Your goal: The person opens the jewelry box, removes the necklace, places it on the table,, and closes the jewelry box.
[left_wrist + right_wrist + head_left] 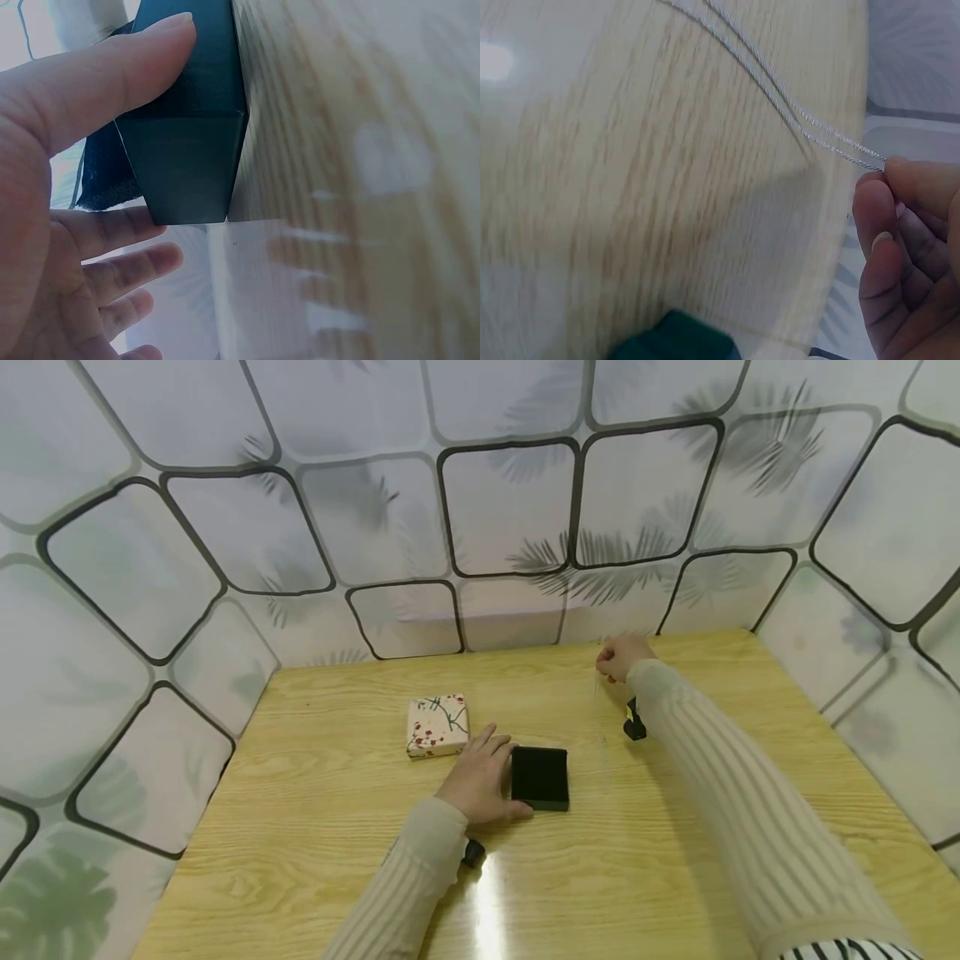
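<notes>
A small dark green box [552, 806] with a black inside lies on the wooden table. My left hand [482, 781] grips its left side. In the left wrist view, the thumb [142, 64] lies along one face of the box [184, 161] and the forefinger touches it from the opposite side; the other fingers are spread. Farther right, near the table's back edge, my right hand [625, 657] is raised above the wood. Between thumb and forefinger it pinches a thin silver chain [742, 56], whose two strands trail down to the table. The chain's far end is out of the right wrist view.
A white box [437, 725] patterned with red blossoms and green branches sits behind and left of my left hand. A patterned curtain [510, 510] hangs along the table's [315, 827] back and sides. Black wrist cameras [634, 720] stick out beneath both sleeves.
</notes>
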The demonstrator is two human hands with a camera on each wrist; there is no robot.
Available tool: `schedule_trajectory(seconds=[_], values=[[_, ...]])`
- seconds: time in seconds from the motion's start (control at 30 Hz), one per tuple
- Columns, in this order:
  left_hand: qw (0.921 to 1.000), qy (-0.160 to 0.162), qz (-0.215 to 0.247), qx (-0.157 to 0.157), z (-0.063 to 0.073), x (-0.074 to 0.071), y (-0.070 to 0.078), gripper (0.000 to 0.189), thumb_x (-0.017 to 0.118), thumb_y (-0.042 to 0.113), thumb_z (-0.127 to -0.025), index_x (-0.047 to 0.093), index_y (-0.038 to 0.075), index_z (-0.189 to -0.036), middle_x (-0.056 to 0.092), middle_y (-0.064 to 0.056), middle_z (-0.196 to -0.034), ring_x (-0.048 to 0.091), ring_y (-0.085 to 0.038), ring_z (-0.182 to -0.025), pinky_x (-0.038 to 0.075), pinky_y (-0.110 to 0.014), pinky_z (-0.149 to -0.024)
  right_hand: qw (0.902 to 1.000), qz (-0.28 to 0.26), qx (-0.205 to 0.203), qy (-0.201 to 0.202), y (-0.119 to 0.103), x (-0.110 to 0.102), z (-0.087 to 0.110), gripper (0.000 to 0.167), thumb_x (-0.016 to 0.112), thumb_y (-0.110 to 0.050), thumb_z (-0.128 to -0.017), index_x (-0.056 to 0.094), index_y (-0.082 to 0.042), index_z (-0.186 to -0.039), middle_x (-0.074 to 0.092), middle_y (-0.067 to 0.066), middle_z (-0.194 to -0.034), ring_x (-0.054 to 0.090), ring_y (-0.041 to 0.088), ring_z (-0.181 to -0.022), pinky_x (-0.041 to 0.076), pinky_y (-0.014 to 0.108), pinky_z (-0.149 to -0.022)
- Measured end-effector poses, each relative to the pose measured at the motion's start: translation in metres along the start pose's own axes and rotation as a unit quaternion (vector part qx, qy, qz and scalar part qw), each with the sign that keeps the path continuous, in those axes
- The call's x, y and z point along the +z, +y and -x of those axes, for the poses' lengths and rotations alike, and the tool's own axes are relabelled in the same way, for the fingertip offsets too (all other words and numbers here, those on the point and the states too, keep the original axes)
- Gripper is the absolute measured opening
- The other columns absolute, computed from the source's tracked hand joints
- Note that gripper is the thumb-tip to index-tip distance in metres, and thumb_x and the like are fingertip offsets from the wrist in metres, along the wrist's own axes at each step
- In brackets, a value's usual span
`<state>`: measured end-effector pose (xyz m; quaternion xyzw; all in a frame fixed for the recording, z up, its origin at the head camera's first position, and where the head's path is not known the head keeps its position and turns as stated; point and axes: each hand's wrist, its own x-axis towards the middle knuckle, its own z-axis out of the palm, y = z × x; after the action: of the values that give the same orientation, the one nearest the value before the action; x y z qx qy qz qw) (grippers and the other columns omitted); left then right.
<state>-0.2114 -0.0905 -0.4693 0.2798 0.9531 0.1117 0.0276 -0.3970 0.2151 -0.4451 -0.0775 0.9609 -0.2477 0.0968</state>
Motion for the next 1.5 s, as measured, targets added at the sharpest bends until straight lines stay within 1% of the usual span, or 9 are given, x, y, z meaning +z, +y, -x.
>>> schedule_trajectory(seconds=[0.17, 0.37, 0.43, 0.77, 0.87, 1.0, 1.1, 1.3, 1.5], values=[[1.0, 0.001, 0.004, 0.001, 0.0, -0.001, 0.0, 0.101, 0.072, 0.067, -0.071, 0.041, 0.004, -0.144, 0.036, -0.008, -0.15, 0.013, -0.028, -0.146, 0.017, -0.05, -0.115, 0.9998, -0.013, 0.014, 0.004, -0.001, 0.009, -0.006, 0.023, 0.056, -0.014, -0.094, 0.071, -0.002, -0.106, 0.072, 0.008, -0.084, 0.065, 0.021, -0.074, 0.053, 0.039, -0.072], [1.0, 0.004, 0.004, 0.006, -0.001, -0.002, 0.002, 0.1, 0.073, 0.066, -0.071, 0.042, 0.004, -0.144, 0.037, -0.009, -0.15, 0.013, -0.028, -0.145, 0.017, -0.049, -0.115, 0.999, 0.007, 0.04, 0.016, -0.004, 0.014, -0.007, 0.022, 0.057, -0.016, -0.095, 0.072, -0.003, -0.105, 0.071, 0.006, -0.081, 0.063, 0.028, -0.088, 0.051, 0.047, -0.085], [1.0, 0.005, 0.002, 0.007, -0.002, -0.002, 0.003, 0.1, 0.073, 0.066, -0.071, 0.042, 0.004, -0.144, 0.037, -0.008, -0.15, 0.013, -0.028, -0.145, 0.017, -0.048, -0.116, 0.9985, 0.014, 0.048, 0.02, -0.005, 0.015, -0.007, 0.022, 0.057, -0.016, -0.095, 0.072, -0.004, -0.105, 0.071, 0.008, -0.082, 0.063, 0.029, -0.089, 0.05, 0.047, -0.086], [1.0, 0.007, 0.005, 0.002, -0.002, -0.003, 0.005, 0.1, 0.074, 0.065, -0.07, 0.042, 0.005, -0.143, 0.038, -0.008, -0.149, 0.014, -0.028, -0.145, 0.017, -0.049, -0.115, 0.9975, 0.013, 0.065, 0.024, -0.01, 0.014, 0.0, 0.028, 0.055, -0.022, -0.096, 0.068, -0.004, -0.114, 0.065, 0.016, -0.114, 0.06, 0.033, -0.098, 0.051, 0.047, -0.083], [1.0, 0.005, 0.007, 0.0, -0.001, -0.002, 0.004, 0.1, 0.074, 0.065, -0.07, 0.042, 0.005, -0.143, 0.038, -0.008, -0.149, 0.014, -0.028, -0.145, 0.017, -0.049, -0.115, 0.9984, 0.006, 0.046, 0.032, -0.015, 0.009, 0.005, 0.031, 0.052, -0.023, -0.097, 0.065, -0.003, -0.117, 0.066, 0.018, -0.111, 0.063, 0.031, -0.092, 0.052, 0.045, -0.08], [1.0, 0.005, 0.004, -0.001, 0.0, -0.002, 0.003, 0.1, 0.074, 0.066, -0.07, 0.043, 0.004, -0.143, 0.038, -0.008, -0.149, 0.015, -0.029, -0.145, 0.017, -0.049, -0.115, 0.9981, -0.043, 0.008, 0.044, -0.022, 0.002, 0.012, 0.033, 0.05, -0.024, -0.1, 0.062, -0.001, -0.119, 0.066, 0.019, -0.106, 0.068, 0.029, -0.082, 0.053, 0.038, -0.067], [1.0, 0.004, 0.002, -0.002, 0.0, -0.002, 0.002, 0.101, 0.074, 0.066, -0.069, 0.043, 0.004, -0.143, 0.038, -0.008, -0.149, 0.016, -0.029, -0.145, 0.017, -0.049, -0.115, 0.9956, -0.077, -0.021, 0.048, -0.028, -0.004, 0.021, 0.034, 0.052, -0.025, -0.1, 0.062, -0.001, -0.121, 0.064, 0.019, -0.106, 0.068, 0.03, -0.082, 0.05, 0.033, -0.06], [0.9999, 0.001, 0.013, -0.005, 0.0, -0.002, 0.002, 0.107, 0.074, 0.068, -0.068, 0.037, 0.004, -0.146, 0.039, -0.008, -0.149, 0.016, -0.029, -0.145, 0.016, -0.049, -0.115, 0.9918, -0.092, -0.077, 0.045, -0.034, -0.011, 0.055, 0.027, 0.055, -0.026, -0.099, 0.066, -0.006, -0.114, 0.066, 0.016, -0.099, 0.067, 0.031, -0.08, 0.052, 0.035, -0.064], [0.9991, 0.015, 0.039, -0.01, 0.002, -0.006, -0.001, 0.11, 0.076, 0.067, -0.066, 0.033, 0.007, -0.148, 0.039, -0.007, -0.149, 0.018, -0.028, -0.144, 0.016, -0.044, -0.116, 0.9884, -0.115, -0.096, 0.026, -0.04, 0.0, 0.089, 0.026, 0.056, -0.03, -0.099, 0.067, -0.011, -0.111, 0.067, 0.011, -0.097, 0.067, 0.03, -0.082, 0.054, 0.034, -0.067]])
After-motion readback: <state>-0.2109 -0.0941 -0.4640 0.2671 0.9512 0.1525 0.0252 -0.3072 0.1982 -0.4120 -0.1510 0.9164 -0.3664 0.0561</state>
